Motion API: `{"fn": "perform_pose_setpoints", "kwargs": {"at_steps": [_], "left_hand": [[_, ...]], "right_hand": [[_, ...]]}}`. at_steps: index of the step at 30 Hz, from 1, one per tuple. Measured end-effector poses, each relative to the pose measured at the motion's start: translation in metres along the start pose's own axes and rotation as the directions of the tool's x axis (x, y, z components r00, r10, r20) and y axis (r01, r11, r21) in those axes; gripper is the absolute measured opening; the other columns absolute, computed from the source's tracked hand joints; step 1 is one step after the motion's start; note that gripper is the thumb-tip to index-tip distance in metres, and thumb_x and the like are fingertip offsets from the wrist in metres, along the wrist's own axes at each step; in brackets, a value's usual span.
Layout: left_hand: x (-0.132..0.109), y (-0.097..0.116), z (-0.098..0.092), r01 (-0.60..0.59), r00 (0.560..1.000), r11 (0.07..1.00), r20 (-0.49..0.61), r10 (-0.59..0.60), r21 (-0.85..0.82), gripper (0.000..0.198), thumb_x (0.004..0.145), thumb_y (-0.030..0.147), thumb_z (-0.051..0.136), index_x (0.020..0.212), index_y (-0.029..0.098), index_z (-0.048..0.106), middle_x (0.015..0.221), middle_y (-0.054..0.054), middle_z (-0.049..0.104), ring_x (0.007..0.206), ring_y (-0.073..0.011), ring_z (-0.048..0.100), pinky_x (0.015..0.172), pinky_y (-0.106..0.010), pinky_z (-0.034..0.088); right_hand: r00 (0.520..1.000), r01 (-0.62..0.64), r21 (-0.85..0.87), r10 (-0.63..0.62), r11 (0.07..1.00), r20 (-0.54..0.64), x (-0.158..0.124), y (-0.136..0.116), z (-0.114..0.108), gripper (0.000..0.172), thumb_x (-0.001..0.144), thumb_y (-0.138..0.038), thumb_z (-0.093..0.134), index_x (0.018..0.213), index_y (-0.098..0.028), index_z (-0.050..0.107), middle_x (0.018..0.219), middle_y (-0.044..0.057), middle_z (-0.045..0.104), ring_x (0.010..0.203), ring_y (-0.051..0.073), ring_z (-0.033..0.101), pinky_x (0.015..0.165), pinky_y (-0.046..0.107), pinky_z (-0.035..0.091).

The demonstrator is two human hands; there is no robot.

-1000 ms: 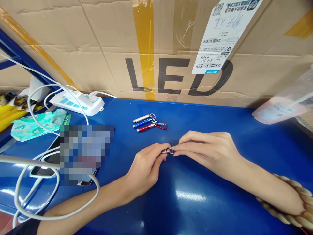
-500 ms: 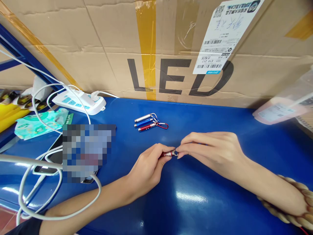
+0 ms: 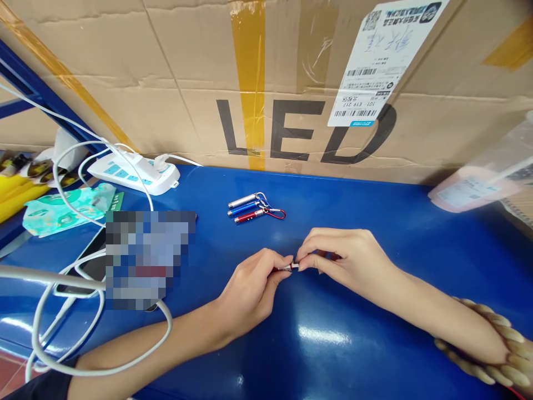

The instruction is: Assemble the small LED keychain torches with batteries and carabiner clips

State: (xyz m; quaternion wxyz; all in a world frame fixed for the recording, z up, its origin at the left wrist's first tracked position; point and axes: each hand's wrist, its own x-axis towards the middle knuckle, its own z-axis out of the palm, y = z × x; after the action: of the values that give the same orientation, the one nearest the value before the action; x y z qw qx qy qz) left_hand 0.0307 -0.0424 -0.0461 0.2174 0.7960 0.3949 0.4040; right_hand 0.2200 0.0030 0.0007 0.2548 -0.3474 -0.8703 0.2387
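Observation:
Above the blue tabletop (image 3: 353, 344), my left hand (image 3: 254, 280) pinches a small red keychain flashlight (image 3: 285, 268). Most of its body is hidden behind my fingers, and its silver end points right. My right hand (image 3: 347, 258) is closed on that silver tip with thumb and fingertips. Exactly which small part it grips is too covered to make out. Behind my hands lie three similar keychain flashlights side by side: a silver one (image 3: 242, 200), a blue one (image 3: 244, 209) and a red one (image 3: 249, 216), with carabiner clips on their right ends.
A large cardboard box (image 3: 187, 61) marked LED stands along the back. At left are a white power strip (image 3: 131, 173), a green tissue pack (image 3: 69, 208), a blurred-out device (image 3: 145, 261) and looping white cables (image 3: 104, 369). A pinkish container (image 3: 466, 189) stands at right.
My right hand has turned and drawn in slightly left, its fingers more curled at the silver tip. My left fingers now cover more of the flashlight. The three lying flashlights have not moved.

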Motion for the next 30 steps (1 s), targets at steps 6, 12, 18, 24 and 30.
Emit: {"fn": "perform_pose_setpoints", "kwargs": {"at_steps": [6,12,18,24,30], "left_hand": [[0.005,0.0,-0.003,-0.198,0.976,0.971,-0.063,0.208,0.133,0.013,0.089,0.005,0.044,0.087,0.016,0.05,0.073,-0.003,0.062,0.061,-0.0121,0.055,0.058,-0.024,0.047],[0.007,0.002,-0.009,-0.268,0.961,0.943,-0.018,0.277,0.198,0.024,0.089,0.004,0.045,0.11,0.013,0.051,0.087,-0.008,0.069,0.063,-0.0133,0.056,0.057,-0.026,0.045],[0.011,0.0,-0.011,-0.268,0.962,0.938,0.008,0.273,0.221,0.024,0.09,0.006,0.044,0.11,0.013,0.053,0.089,-0.007,0.07,0.066,-0.0141,0.058,0.058,-0.027,0.045],[0.013,0.002,-0.013,-0.222,0.974,0.95,0.002,0.228,0.219,0.022,0.089,0.003,0.044,0.104,0.015,0.055,0.083,-0.004,0.069,0.066,-0.014,0.056,0.06,-0.027,0.042],[0.016,-0.002,-0.012,-0.067,0.998,0.974,0.007,0.067,0.215,0.018,0.09,0.007,0.043,0.098,0.016,0.056,0.082,-0.003,0.067,0.066,-0.0145,0.053,0.062,-0.027,0.042]], "right_hand": [[0.977,-0.212,0.29,0.203,0.933,0.059,0.002,-0.006,0.004,0.014,0.078,-0.023,0.063,0.066,-0.017,0.063,0.059,-0.004,0.06,0.044,0.005,0.053,0.044,0.017,0.039],[0.831,-0.557,0.606,0.379,0.568,0.408,0.005,-0.009,0.002,0.022,0.068,-0.033,0.073,0.062,-0.015,0.061,0.051,-0.004,0.057,0.039,0.005,0.049,0.039,0.016,0.037],[0.792,-0.608,0.663,0.38,0.436,0.477,0.006,-0.001,0.004,0.025,0.063,-0.035,0.077,0.062,-0.015,0.062,0.055,-0.003,0.059,0.041,0.004,0.049,0.037,0.015,0.034],[0.78,-0.626,0.669,0.305,0.402,0.546,0.008,0.002,0.004,0.028,0.066,-0.039,0.074,0.062,-0.015,0.061,0.055,-0.003,0.058,0.043,0.005,0.049,0.038,0.015,0.034],[0.947,-0.32,0.338,0.307,0.885,0.093,0.007,-0.002,-0.001,0.015,0.073,-0.032,0.069,0.068,-0.018,0.066,0.058,-0.003,0.06,0.051,0.008,0.053,0.047,0.019,0.041]]}}
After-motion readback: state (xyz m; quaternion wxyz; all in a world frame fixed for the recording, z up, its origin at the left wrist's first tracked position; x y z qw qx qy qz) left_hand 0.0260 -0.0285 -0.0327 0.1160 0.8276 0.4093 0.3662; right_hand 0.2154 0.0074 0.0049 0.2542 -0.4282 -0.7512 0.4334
